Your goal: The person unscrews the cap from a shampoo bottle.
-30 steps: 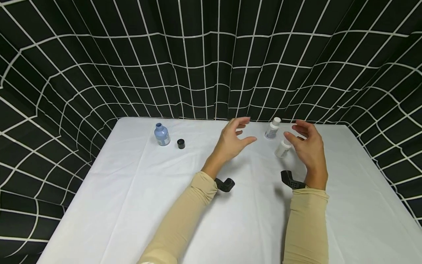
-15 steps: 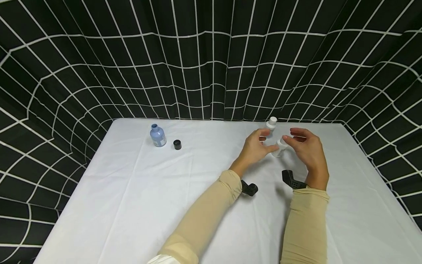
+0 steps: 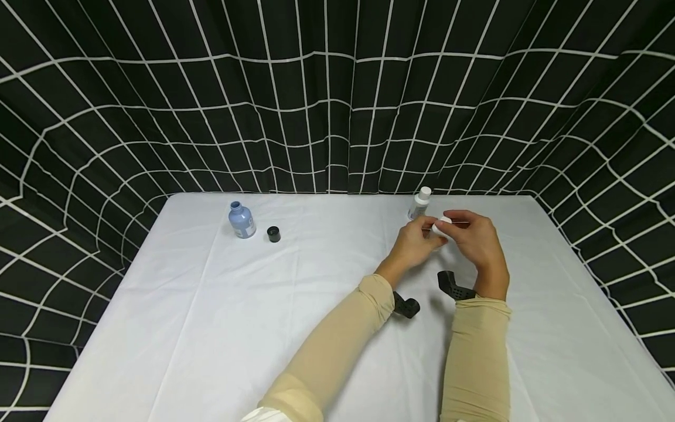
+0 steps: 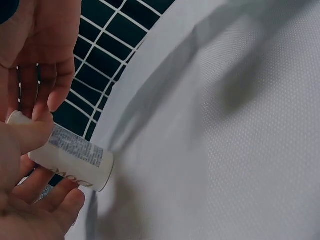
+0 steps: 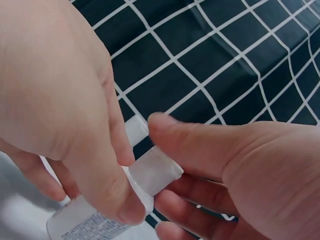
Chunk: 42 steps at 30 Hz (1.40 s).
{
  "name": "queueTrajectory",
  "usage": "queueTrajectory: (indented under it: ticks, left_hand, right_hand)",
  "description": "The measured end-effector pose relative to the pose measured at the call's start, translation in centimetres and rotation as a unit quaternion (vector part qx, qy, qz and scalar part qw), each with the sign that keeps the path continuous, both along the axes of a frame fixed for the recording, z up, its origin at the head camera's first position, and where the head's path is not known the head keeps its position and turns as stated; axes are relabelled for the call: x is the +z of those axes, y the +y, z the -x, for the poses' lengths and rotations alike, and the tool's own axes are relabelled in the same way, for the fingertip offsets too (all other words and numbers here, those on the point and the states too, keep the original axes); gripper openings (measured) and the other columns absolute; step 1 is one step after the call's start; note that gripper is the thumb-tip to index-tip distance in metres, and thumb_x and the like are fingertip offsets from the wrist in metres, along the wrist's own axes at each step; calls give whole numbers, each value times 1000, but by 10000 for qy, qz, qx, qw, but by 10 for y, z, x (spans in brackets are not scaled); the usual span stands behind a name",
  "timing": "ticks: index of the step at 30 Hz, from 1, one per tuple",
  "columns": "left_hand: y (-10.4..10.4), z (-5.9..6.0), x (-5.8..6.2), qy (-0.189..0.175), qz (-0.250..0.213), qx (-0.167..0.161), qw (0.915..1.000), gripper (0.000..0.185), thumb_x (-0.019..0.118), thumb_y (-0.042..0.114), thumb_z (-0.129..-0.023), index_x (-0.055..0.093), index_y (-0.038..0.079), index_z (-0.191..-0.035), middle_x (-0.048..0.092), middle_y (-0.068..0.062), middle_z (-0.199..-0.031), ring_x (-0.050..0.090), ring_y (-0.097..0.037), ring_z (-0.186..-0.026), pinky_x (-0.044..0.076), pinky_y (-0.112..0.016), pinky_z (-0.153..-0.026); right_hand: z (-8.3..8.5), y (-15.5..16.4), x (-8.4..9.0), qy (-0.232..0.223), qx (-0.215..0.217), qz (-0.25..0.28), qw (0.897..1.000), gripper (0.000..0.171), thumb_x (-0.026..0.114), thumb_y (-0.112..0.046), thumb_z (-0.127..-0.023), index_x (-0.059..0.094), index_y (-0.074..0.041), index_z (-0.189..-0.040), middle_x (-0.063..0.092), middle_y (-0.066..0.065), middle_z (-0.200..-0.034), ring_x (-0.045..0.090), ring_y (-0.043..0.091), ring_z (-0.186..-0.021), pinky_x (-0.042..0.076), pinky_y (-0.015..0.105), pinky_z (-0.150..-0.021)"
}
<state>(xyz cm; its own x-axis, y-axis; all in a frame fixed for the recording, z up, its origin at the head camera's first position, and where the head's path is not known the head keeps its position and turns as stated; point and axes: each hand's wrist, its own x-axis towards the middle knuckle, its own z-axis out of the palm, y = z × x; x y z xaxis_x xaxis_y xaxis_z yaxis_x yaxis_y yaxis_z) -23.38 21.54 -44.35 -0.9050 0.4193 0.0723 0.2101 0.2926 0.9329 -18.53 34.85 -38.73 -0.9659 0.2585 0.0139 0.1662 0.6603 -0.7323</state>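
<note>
Both hands meet at a small white bottle (image 4: 77, 155) with a fine-print label, on the table's right side. My left hand (image 3: 413, 246) holds the bottle around its upper body, thumb on one side and fingers on the other. Around the white cap (image 5: 155, 170) my right hand (image 3: 477, 240) has its thumb and fingers, pinching it from the sides. Fingers hide much of the bottle in the head view. Whether its base touches the table I cannot tell. Just behind stands a second white bottle (image 3: 419, 205), its cap on.
On the left of the white-covered table (image 3: 211, 328) stands an open blue bottle (image 3: 242, 220). Next to it lies a small black cap (image 3: 273, 234). A black curtain (image 3: 327, 117) with white grid lines hangs along the table's far edge and sides.
My left hand has moved right, from beside the white bottle to holding it. My right hand has closed in on the cap. The view has shifted slightly.
</note>
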Motion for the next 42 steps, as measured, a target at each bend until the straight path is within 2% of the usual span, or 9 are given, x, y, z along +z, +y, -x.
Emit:
queueTrajectory:
  ticks: [6, 10, 13, 18, 21, 24, 30, 35, 42]
  left_hand:
    - [-4, 0, -2, -55, 133, 79, 9999, 39, 75, 22, -92, 65, 15, -129, 71, -7, -131, 70, -20, -116, 53, -17, -89]
    - [-7, 2, -2, -30, 119, 108, 9999, 39, 74, 23, -93, 65, 15, -130, 70, -6, -131, 70, -17, -115, 54, -18, -90]
    - [-12, 3, 1, 128, 28, 148, 9998, 38, 73, 22, -93, 66, 15, -129, 71, -6, -129, 70, -17, -114, 53, -17, -90]
    - [-22, 7, 9, 445, -115, 223, 9987, 39, 75, 21, -92, 66, 15, -129, 72, -7, -126, 70, -16, -113, 53, -15, -92]
    - [-31, 9, 13, 488, -185, 240, 9983, 43, 78, 23, -91, 65, 16, -132, 72, -6, -127, 70, -15, -113, 53, -16, -92]
    - [-42, 9, 16, 477, -283, 262, 9981, 47, 79, 25, -90, 64, 16, -133, 72, -5, -127, 69, -15, -114, 54, -18, -93]
    - [-61, 9, 17, 481, -444, 330, 9973, 48, 79, 28, -90, 64, 15, -134, 72, -7, -125, 70, -17, -112, 56, -22, -94]
    - [-80, 7, 14, 432, -522, 465, 9966, 47, 80, 31, -89, 67, 17, -132, 73, -8, -122, 71, -19, -113, 55, -17, -92]
    - [-114, 11, 13, 592, -423, 356, 9967, 43, 82, 36, -87, 71, 20, -126, 75, 0, -119, 71, -17, -114, 57, -24, -97]
  right_hand:
    - [3, -7, -3, 1, 127, -237, 9996, 49, 67, -36, -98, 64, -3, -134, 66, 20, -121, 59, 26, -104, 46, 24, -77]
    - [4, -12, -2, 284, 171, -539, 9980, 44, 67, -33, -99, 66, -2, -130, 70, 22, -116, 62, 29, -102, 46, 26, -76]
    - [6, -18, 1, 553, 172, -634, 9963, 41, 68, -32, -99, 68, -2, -128, 72, 22, -113, 64, 27, -97, 46, 21, -71]
    - [9, -29, 9, 926, 96, -582, 9940, 39, 72, -33, -96, 71, -6, -125, 75, 20, -110, 61, 9, -85, 44, 12, -64]
    - [11, -37, 13, 1108, 118, -398, 9930, 39, 74, -33, -95, 72, -7, -123, 75, 18, -109, 58, -5, -80, 44, 10, -63]
    - [12, -47, 16, 1245, 186, -180, 9919, 39, 76, -32, -93, 73, -7, -122, 75, 17, -112, 56, -10, -79, 45, 9, -63]
    - [14, -64, 17, 1557, 358, 19, 9872, 37, 79, -31, -91, 74, -6, -118, 73, 14, -113, 58, -10, -81, 46, 8, -62]
    - [18, -79, 14, 1689, 494, 270, 9840, 35, 80, -30, -89, 75, -6, -114, 73, 13, -107, 59, -11, -79, 48, 10, -62]
    - [20, -104, 11, 1759, 592, 493, 9814, 33, 81, -29, -89, 75, -8, -113, 71, 10, -95, 60, 2, -79, 46, 11, -62]
